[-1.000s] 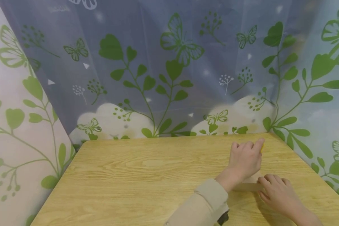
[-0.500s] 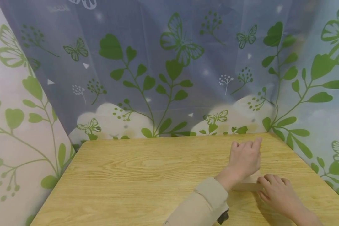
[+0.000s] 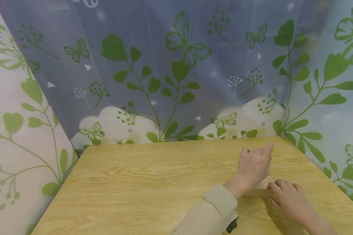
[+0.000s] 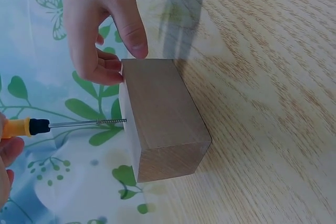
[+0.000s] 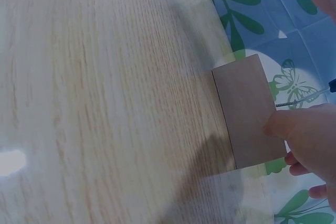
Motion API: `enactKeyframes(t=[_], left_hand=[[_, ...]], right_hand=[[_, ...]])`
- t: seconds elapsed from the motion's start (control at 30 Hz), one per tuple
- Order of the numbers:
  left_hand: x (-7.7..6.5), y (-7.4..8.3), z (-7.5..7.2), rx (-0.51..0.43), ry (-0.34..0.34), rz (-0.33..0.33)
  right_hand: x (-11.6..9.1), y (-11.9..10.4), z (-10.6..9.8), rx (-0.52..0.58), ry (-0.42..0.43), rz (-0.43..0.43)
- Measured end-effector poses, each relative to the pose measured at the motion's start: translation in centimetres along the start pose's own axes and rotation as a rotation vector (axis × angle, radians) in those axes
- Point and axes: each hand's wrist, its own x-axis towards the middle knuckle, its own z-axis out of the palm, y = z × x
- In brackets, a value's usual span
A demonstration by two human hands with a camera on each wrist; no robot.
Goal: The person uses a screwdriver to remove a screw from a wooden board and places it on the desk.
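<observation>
2 hands at work over 1 wooden block [image 4: 165, 106], which sits on the table [image 3: 135, 182] toward its right side. Left hand [image 3: 254, 164]: fingers closed about the yellow handle of a screwdriver [image 4: 40, 126], tip meeting a screw [image 4: 113, 121] that stands in the block's upper face, much thread showing. Right hand [image 3: 289, 199]: thumb and fingers pinching the block's end. Likely best practice: screwdriver and screw in 1 line, steady downward pressure, slow turns, block braced against twisting. No brand legible; faint pale mark on the backdrop [image 3: 153, 19], upper left, unreadable.
</observation>
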Motion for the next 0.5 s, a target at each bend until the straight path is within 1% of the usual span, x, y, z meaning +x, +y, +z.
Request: enactKeyframes(t=[0.07, 0.13, 0.23, 0.4, 0.5], left_hand=[[0.03, -0.05, 0.03, -0.008, 0.016, 0.003], [0.05, -0.09, 0.00, -0.012, 0.013, 0.004], [0.06, -0.15, -0.17, -0.007, -0.018, 0.005], [-0.01, -0.23, -0.48, 0.028, -0.064, 0.008], [-0.02, -0.21, -0.58, 0.025, -0.089, 0.002]], right_hand=[[0.07, 0.02, 0.00, -0.001, -0.006, 0.003], [0.12, -0.02, -0.04, -0.006, -0.019, 0.009], [0.17, -0.14, -0.12, -0.013, -0.036, 0.017], [0.20, -0.28, -0.24, -0.018, -0.045, 0.021], [0.22, -0.36, -0.30, -0.017, -0.051, 0.026]])
